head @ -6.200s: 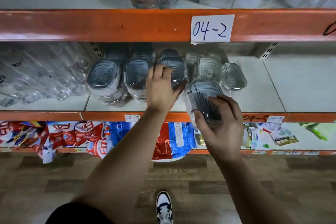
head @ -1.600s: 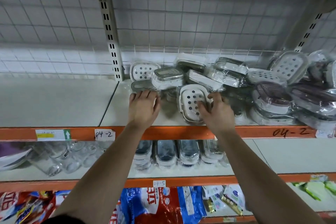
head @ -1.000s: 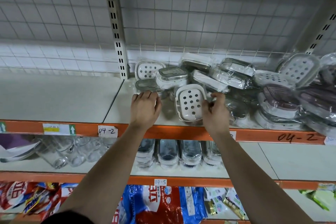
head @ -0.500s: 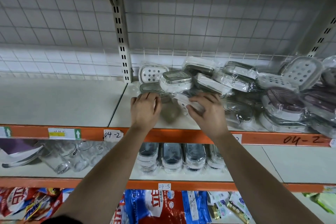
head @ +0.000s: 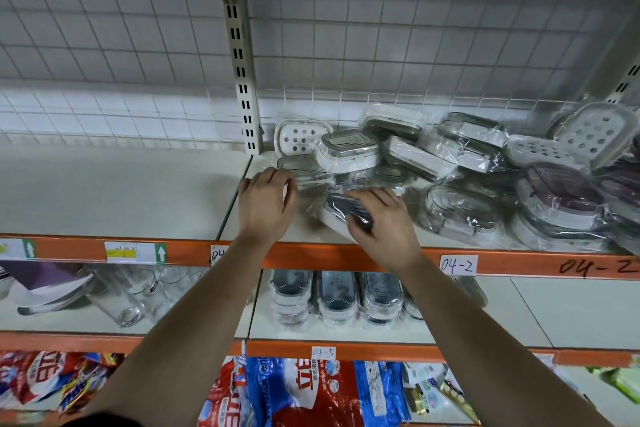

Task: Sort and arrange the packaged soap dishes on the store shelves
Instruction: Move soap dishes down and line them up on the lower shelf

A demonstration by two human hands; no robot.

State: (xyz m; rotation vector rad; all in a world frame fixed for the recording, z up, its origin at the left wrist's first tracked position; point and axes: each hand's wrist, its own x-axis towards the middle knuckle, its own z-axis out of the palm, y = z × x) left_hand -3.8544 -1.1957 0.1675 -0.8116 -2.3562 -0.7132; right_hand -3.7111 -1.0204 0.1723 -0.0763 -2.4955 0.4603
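On the upper shelf [head: 145, 191] lies a loose pile of plastic-wrapped soap dishes [head: 349, 152], white with grey lids; some purple-lidded ones [head: 561, 191] sit further right. My right hand [head: 384, 225] grips one wrapped soap dish [head: 337, 206] with its dark grey top showing, tilted just above the shelf's front. My left hand [head: 265, 204] rests by a flat wrapped dish [head: 301, 170] at the pile's left end, fingers loosely curled and holding nothing.
An orange shelf rail [head: 311, 256] carries a paper label "04-2" [head: 458, 265]. A slotted upright [head: 242, 80] stands at the back. Below, a neat row of wrapped dishes [head: 337, 295] and clear glasses [head: 131, 298]; printed bags [head: 294, 392] on the lowest shelf.
My right hand has turned the dish over, from its white holed side facing me to its dark top, and drawn it toward the front. My left hand has barely moved.
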